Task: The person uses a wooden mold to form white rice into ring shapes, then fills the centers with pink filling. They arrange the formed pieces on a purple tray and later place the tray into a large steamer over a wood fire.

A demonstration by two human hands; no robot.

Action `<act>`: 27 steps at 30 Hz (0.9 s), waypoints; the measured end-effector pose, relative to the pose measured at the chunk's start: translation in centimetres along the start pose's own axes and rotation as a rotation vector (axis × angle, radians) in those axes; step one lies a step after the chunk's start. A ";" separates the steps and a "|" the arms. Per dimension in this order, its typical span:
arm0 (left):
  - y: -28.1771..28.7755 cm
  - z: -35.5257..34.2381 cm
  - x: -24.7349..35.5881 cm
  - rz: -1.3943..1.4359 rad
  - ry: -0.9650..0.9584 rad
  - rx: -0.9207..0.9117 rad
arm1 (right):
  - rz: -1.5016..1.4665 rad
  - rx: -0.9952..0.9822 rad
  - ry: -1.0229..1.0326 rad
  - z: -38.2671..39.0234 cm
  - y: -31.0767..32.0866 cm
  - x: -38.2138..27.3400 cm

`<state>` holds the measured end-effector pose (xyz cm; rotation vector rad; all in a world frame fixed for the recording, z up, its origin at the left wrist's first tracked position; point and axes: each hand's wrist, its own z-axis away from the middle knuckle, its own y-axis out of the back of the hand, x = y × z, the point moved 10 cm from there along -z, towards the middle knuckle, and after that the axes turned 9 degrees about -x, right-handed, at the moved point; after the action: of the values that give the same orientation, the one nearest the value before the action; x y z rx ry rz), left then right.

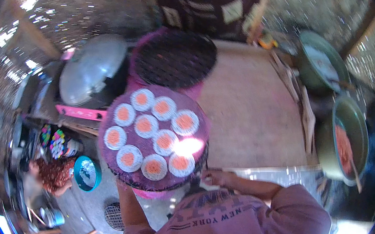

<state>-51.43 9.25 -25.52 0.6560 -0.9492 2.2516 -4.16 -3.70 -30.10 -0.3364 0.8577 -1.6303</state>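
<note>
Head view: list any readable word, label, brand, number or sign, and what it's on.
Mauve short-sleeved fabric shirt: dark printed chest lettering, partly legible; wording not copied here.
Dark brown hanging cloth with pale patches: any lettering too blurred to read.
Pink metal stove front: any marks too small to read.
No other text I can make out.

Daylight pricks through the gaps in a rough wall (105,8) of a simple kitchen, where a domed metal lid (94,70) covers a pot beside a pink-fronted stove panel (80,112). A board-topped table (257,118), green basins of white and orange food mix, the nearer basin (328,154) with a spoon (356,175) in it, and a purple tray (168,89) of white-and-orange rounds (145,126) mark a place for cooking in quantity; whether household or small food business cannot be told.
</note>
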 end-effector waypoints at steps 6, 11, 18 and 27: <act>3.0 -0.7 1.5 -0.085 -0.066 0.016 | 0.710 -0.001 0.032 11.6 -3.9 -4.7; 2.4 -1.0 12.3 -0.188 -0.293 -0.069 | 0.796 -0.059 0.475 24.2 -11.4 -12.0; -8.9 7.0 34.9 -0.350 -0.857 -0.169 | 0.291 0.285 0.894 29.9 -4.6 -18.5; -28.4 16.5 40.3 -0.467 -1.008 -0.551 | 0.221 0.719 1.152 32.1 3.4 -16.4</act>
<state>-56.60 26.21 23.42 1.5792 -1.5685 1.0895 23.00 0.54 -6.58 1.2641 0.9757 -1.7369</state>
